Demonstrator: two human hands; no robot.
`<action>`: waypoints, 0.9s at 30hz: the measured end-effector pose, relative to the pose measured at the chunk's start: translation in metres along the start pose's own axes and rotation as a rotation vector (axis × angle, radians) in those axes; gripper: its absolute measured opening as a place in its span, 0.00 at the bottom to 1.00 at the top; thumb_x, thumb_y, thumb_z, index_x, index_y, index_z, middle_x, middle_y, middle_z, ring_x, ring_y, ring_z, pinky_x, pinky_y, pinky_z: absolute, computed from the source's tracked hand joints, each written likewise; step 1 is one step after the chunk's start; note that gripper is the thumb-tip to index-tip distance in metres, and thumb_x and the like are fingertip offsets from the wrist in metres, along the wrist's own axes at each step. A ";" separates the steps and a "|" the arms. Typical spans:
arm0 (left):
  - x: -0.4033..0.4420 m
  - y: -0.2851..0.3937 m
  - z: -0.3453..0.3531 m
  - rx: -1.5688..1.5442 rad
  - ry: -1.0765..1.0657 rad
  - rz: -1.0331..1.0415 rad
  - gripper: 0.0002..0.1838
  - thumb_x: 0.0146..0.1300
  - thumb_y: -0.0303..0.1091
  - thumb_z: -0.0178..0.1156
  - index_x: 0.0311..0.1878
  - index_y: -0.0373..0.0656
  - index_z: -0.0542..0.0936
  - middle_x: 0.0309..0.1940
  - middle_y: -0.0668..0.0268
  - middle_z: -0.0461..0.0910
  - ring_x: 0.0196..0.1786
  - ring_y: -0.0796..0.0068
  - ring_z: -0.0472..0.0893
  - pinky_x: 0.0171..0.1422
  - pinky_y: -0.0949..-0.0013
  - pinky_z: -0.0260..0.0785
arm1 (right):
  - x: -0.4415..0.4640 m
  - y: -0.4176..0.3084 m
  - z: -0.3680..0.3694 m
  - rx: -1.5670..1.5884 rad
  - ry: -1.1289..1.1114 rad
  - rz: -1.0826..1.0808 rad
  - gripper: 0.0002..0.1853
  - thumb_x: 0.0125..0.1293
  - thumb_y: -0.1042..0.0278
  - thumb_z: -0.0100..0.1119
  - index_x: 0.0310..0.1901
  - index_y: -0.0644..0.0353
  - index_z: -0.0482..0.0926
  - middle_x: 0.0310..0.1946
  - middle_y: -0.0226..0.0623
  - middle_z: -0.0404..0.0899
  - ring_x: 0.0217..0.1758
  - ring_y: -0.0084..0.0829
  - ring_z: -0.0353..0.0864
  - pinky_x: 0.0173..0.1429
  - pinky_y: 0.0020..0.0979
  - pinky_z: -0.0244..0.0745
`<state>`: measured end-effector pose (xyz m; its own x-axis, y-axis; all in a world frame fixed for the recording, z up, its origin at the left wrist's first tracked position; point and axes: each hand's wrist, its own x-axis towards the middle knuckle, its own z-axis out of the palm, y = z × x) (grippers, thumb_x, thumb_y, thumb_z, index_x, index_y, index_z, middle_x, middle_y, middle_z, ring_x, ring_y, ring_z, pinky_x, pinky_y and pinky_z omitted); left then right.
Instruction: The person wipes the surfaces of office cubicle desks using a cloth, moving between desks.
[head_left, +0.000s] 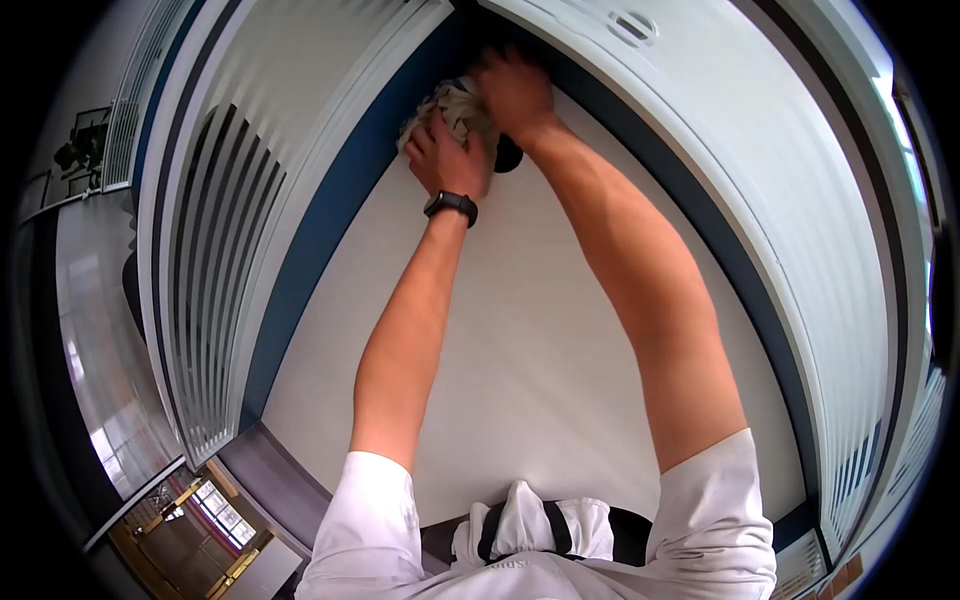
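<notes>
At the far corner of a white desktop, my left hand, with a black watch on its wrist, grips a crumpled off-white cloth. Its fingers are bent over the near side of the bundle. My right hand is just to the right, against the cloth's right edge and close to the blue panel. Its fingers are smeared by motion, so I cannot tell whether they hold part of the cloth. A black round thing shows on the desktop between my wrists, partly covered.
The white desktop runs from my body to the corner. Blue-edged partitions with a slatted left panel and a pale right panel enclose it. Beyond the left panel are another desk surface and a plant.
</notes>
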<state>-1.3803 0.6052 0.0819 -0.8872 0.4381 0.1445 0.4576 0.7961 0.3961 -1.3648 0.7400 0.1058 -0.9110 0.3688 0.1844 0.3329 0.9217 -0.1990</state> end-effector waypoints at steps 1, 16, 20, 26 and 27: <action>-0.006 -0.004 0.002 0.047 0.059 0.034 0.32 0.53 0.40 0.61 0.63 0.45 0.67 0.52 0.54 0.69 0.55 0.49 0.65 0.56 0.49 0.61 | -0.012 -0.001 0.007 0.008 -0.022 0.002 0.15 0.49 0.71 0.58 0.42 0.50 0.81 0.49 0.32 0.74 0.54 0.39 0.70 0.52 0.39 0.71; -0.239 0.000 -0.079 -0.110 -0.354 0.443 0.31 0.45 0.44 0.66 0.56 0.54 0.72 0.47 0.65 0.68 0.55 0.61 0.65 0.59 0.54 0.57 | -0.327 -0.039 -0.108 0.079 -0.279 0.379 0.29 0.44 0.67 0.68 0.49 0.59 0.70 0.49 0.46 0.66 0.54 0.51 0.66 0.49 0.46 0.74; -0.341 -0.024 -0.105 -0.143 -0.417 0.496 0.32 0.42 0.45 0.67 0.56 0.56 0.72 0.45 0.65 0.68 0.55 0.61 0.65 0.59 0.54 0.57 | -0.433 -0.083 -0.118 0.120 -0.297 0.451 0.27 0.42 0.68 0.68 0.47 0.59 0.71 0.46 0.45 0.67 0.52 0.50 0.66 0.51 0.45 0.72; -0.461 -0.050 -0.136 -0.204 -0.440 0.599 0.31 0.41 0.46 0.67 0.54 0.57 0.73 0.44 0.66 0.69 0.53 0.61 0.67 0.57 0.55 0.58 | -0.559 -0.140 -0.136 0.097 -0.286 0.546 0.27 0.41 0.68 0.69 0.46 0.59 0.72 0.44 0.46 0.67 0.50 0.50 0.67 0.50 0.44 0.72; -0.475 -0.053 -0.139 -0.209 -0.447 0.626 0.31 0.42 0.45 0.67 0.54 0.57 0.72 0.44 0.66 0.69 0.53 0.61 0.67 0.57 0.55 0.58 | -0.576 -0.146 -0.137 0.086 -0.287 0.560 0.27 0.40 0.68 0.69 0.46 0.58 0.72 0.44 0.46 0.67 0.50 0.50 0.67 0.50 0.44 0.72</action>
<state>-0.9917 0.2968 0.1180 -0.3407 0.9395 0.0363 0.8038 0.2710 0.5296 -0.8553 0.4095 0.1602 -0.6376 0.7342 -0.2332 0.7679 0.5814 -0.2690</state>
